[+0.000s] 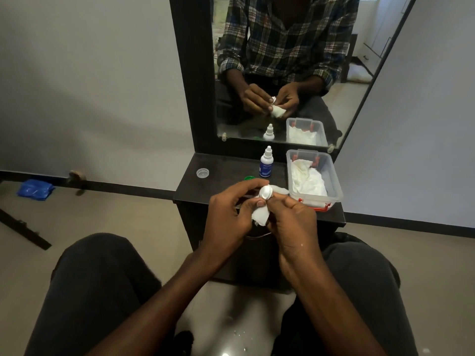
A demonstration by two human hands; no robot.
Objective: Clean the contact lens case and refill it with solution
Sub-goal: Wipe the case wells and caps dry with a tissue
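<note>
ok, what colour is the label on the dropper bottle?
Dark blue, on a white bottle with a white cap. Clearest in the head view, directly rather than in the mirror.

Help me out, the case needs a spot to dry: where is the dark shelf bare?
Bare: the dark shelf's left-rear stretch, around the small clear round lid, left of the white-and-blue dropper bottle. Crowded: the right side, filled by the clear plastic tissue box, and the front, under both hands.

A dark-framed mirror (pixel 290 60) stands against the grey wall (pixel 90 86) at the back of the dark tabletop (pixel 218 168). A crumpled blue bag (pixel 34 190) lies on the tiled floor (pixel 102 214) by the dark skirting, left.
</note>
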